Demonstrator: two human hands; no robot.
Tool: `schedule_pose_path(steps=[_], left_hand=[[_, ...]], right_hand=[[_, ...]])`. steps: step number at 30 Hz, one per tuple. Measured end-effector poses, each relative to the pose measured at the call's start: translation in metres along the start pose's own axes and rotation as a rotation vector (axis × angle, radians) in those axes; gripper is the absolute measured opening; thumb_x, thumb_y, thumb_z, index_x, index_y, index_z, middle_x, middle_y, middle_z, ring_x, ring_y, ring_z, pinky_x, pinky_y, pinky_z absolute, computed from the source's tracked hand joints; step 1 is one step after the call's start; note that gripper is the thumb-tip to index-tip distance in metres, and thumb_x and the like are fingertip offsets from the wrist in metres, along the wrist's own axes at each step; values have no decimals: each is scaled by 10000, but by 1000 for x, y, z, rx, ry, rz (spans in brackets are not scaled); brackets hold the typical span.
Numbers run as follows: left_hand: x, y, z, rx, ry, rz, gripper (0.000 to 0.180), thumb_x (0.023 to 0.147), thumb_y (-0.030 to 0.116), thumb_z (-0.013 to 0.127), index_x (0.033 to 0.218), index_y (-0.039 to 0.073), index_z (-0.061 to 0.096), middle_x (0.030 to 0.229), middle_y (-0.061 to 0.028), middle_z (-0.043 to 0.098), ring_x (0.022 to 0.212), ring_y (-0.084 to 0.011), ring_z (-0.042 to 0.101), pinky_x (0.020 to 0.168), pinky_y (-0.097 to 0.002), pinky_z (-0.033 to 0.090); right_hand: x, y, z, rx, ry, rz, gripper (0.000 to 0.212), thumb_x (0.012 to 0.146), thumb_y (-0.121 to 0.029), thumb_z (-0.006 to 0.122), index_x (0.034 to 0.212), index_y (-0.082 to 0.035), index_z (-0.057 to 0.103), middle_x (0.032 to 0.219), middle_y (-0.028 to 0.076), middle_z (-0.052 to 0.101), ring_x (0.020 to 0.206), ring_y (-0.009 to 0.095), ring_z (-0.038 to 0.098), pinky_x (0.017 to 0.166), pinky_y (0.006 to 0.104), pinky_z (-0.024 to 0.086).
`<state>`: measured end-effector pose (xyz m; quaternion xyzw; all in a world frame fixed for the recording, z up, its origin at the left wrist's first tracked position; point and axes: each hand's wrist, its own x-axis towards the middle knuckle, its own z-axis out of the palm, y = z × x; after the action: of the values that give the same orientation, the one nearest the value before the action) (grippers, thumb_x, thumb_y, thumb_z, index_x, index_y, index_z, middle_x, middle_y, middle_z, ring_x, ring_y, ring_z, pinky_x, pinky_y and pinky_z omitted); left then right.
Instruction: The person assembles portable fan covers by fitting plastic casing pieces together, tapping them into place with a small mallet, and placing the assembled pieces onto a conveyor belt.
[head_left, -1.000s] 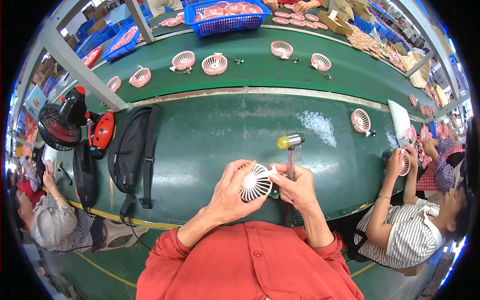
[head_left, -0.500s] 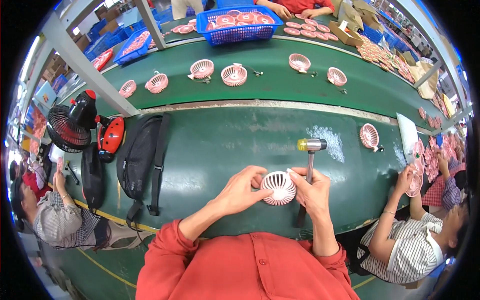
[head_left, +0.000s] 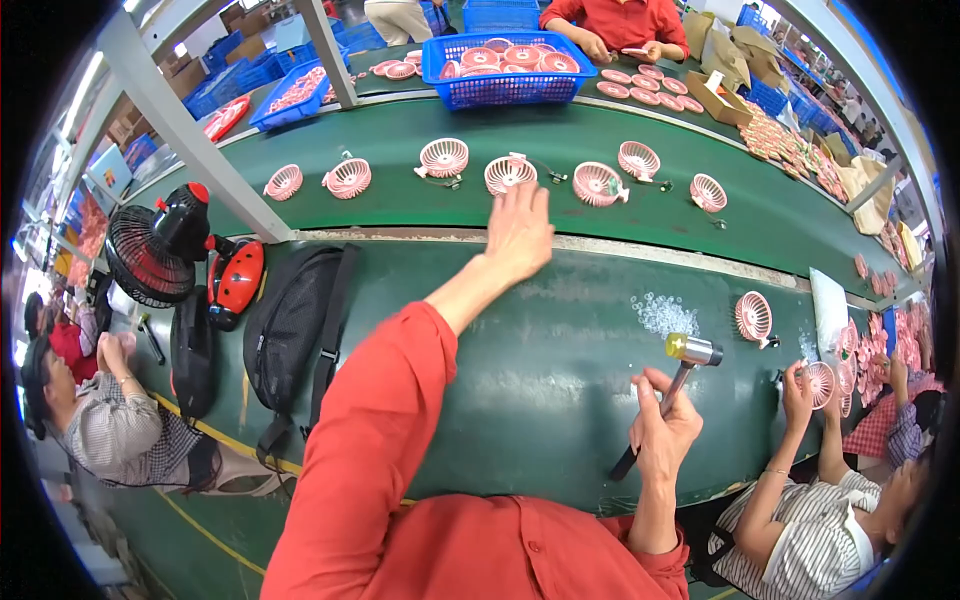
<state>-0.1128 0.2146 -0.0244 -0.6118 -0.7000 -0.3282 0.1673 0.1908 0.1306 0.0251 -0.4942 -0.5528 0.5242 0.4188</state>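
Observation:
My left hand (head_left: pixel 520 232) reaches out over the far green belt with its fingers stretched. The fingertips overlap the near rim of a pink slatted fan housing (head_left: pixel 508 172) that has a thin wire; whether they touch it I cannot tell. To the right of that hand lies another pink housing (head_left: pixel 600 184). My right hand (head_left: pixel 664 432) is closed round a small hammer (head_left: pixel 676 385) with a yellow and black head, held tilted above the near table. Its thumb and forefinger are raised close together; anything tiny between them is too small to make out.
Small clear rings (head_left: pixel 665 314) lie in a pile near the hammer head, with a pink housing (head_left: pixel 753 316) further right. A black bag (head_left: pixel 290 335) and a black desk fan (head_left: pixel 150 255) are at left. A blue basket (head_left: pixel 508 90) stands beyond the belt (head_left: pixel 400 120). Co-workers sit on both sides.
The pink housing is gone from between my hands, and one more lies on the belt. My left hand has moved far forward. My right hand has shifted right with the hammer.

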Motion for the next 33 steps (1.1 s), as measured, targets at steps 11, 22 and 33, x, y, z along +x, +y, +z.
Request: schedule_pose_path(steps=[11, 22, 33], left_hand=[[-17, 4, -28, -28, -77, -66, 205, 893, 221, 571, 920, 28, 635, 879, -165, 659, 851, -333, 600, 770, -451, 391], [-115, 120, -129, -1715, -432, -861, 277, 1011, 165, 514, 1232, 3, 472, 1049, -122, 655, 843, -171, 670, 715, -299, 541], [-168, 80, -163, -1394, -481, -1001, 486, 982, 258, 574, 1308, -57, 397, 997, -186, 652, 605, -145, 600, 500, -264, 526]], right_hand=[[-9, 11, 12, 172, -264, 168, 198, 942, -95, 634, 1087, 41, 641, 842, 135, 702, 365, 29, 391, 319, 212, 291], [-19, 10, 35, -68, -376, -166, 410, 866, -103, 722, 1232, 36, 602, 948, 12, 661, 807, 44, 546, 689, 198, 457], [1, -8, 13, 129, -600, 271, 279, 973, -248, 604, 896, 19, 618, 522, -17, 482, 353, 43, 373, 321, 224, 275]])
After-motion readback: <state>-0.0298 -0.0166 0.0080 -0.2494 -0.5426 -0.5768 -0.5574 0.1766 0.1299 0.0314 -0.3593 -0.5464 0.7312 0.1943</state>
